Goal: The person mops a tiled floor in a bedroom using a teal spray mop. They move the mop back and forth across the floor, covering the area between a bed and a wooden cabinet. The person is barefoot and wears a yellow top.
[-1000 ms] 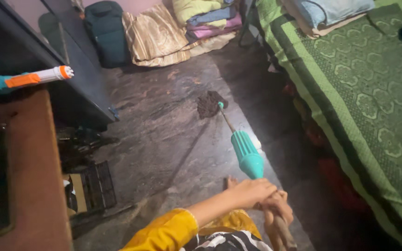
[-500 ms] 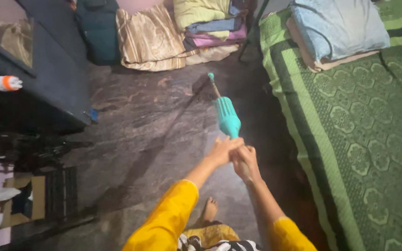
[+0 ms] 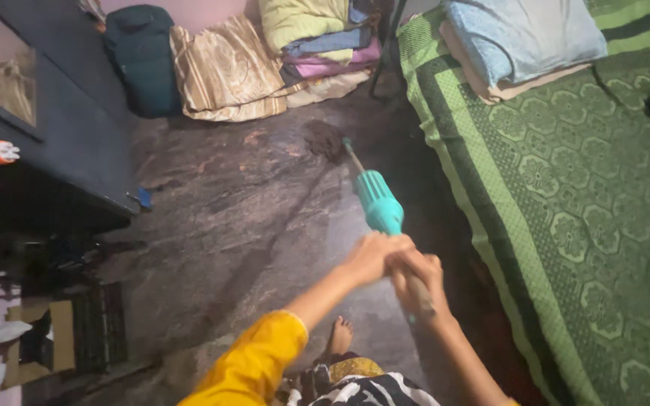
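The mop head [image 3: 325,140] is sliding farther out as the left hand [image 3: 370,256] and right hand [image 3: 415,274] are gripping together the light, stiff mop handle [image 3: 379,204] near its upper end.

Both hands are gripping a mop handle [image 3: 415,289] low in the middle of the floor [image 3: 235,218], the left hand [image 3: 370,256] sitting just ahead of the right hand [image 3: 415,274] and touching it. The mop's sleeve [image 3: 378,201] is sitting just beyond the hands, and the mop head [image 3: 325,139] is lying on the floor at the far end, near the bed's corner. The bed [image 3: 566,195] is running along the floor's right edge, with a folded blanket [image 3: 520,41] lying on its far end. A pile of bedding [image 3: 272,60] is resting against the far wall, a bag [image 3: 141,56] lying to its left. A cabinet [image 3: 62,150] is standing along the left edge. A bare foot [image 3: 338,337] is resting on the floor below the hands.
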